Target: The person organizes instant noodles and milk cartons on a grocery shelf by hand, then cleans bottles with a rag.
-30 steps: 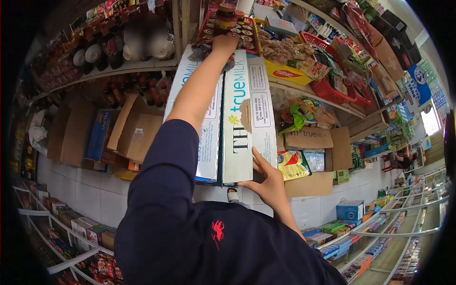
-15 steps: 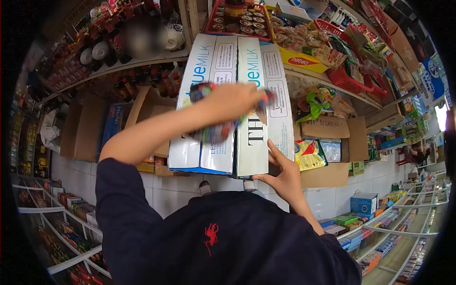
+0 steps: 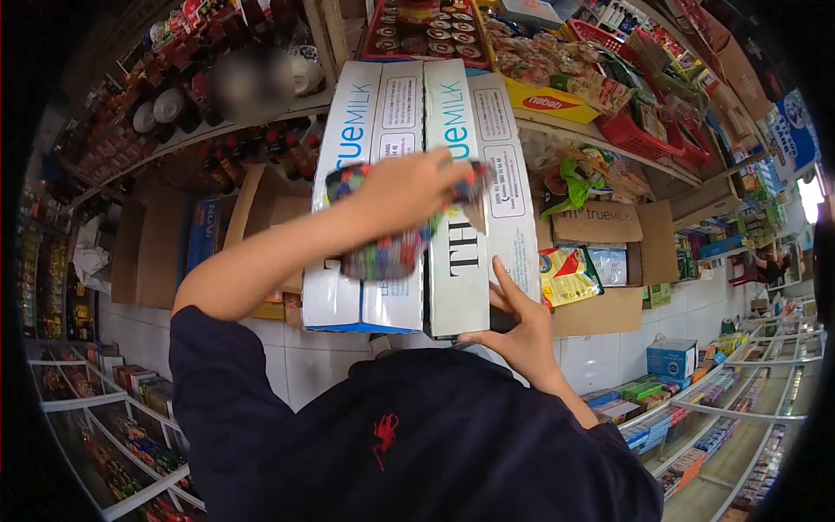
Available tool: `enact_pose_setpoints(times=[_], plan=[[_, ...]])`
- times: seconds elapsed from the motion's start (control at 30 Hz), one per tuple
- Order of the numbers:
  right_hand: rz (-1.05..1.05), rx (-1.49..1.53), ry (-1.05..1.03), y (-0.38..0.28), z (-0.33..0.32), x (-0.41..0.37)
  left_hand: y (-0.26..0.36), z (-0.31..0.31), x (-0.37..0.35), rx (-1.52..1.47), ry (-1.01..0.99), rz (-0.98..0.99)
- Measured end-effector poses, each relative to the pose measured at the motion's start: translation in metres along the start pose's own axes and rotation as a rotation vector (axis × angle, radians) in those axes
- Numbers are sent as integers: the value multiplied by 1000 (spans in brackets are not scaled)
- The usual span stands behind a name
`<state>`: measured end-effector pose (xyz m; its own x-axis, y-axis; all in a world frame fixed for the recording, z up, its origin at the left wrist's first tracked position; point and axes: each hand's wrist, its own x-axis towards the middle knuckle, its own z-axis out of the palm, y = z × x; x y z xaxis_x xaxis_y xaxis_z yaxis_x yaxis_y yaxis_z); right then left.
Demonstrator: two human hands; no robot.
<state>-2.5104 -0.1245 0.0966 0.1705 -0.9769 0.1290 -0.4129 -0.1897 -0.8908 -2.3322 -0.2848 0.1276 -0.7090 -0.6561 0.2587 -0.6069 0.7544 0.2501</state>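
Two long white milk cartons lie side by side, a left carton (image 3: 396,304) and a right carton (image 3: 465,304), with printed lettering on top. My left hand (image 3: 413,187) reaches across them, its fingers closed on a crumpled multicoloured cloth (image 3: 383,261) that rests on their tops. The cloth is blurred and shows on both sides of the hand. At the near right corner of the right carton, my right hand (image 3: 522,335) grips the edge, thumb along the near end and fingers at its side.
Behind the cartons is a red tray of lidded jars (image 3: 430,39). Packaged snacks and a red basket (image 3: 639,135) fill the right shelf. Open cardboard boxes (image 3: 600,313) flank the cartons below. Dark bottles (image 3: 283,152) stand at left, glass display cases (image 3: 722,418) at lower right.
My left hand and the cloth have shifted slightly left in view. The cartons also appear a little further left and nearer, while my right hand keeps its grip at the corner.
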Motion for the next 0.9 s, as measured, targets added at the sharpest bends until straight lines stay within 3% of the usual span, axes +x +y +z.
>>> enact_pose_setpoints(times=[0.3,0.4,0.63,0.73,0.77,0.9], plan=[[-32,-46,35,-3,0,0,-129,23,129,214,181,-309],[-46,-49,58,-5,0,1,-161,30,151,262,263,-323],[-128,-217,209,-7,3,3,-147,19,132,277,219,-269],[-48,-127,236,-14,5,4,-128,13,109,198,158,-212],[-39,-87,222,-11,5,4,-122,14,98,117,275,-63],[-30,-108,237,-14,6,3,-73,8,55,64,126,87]])
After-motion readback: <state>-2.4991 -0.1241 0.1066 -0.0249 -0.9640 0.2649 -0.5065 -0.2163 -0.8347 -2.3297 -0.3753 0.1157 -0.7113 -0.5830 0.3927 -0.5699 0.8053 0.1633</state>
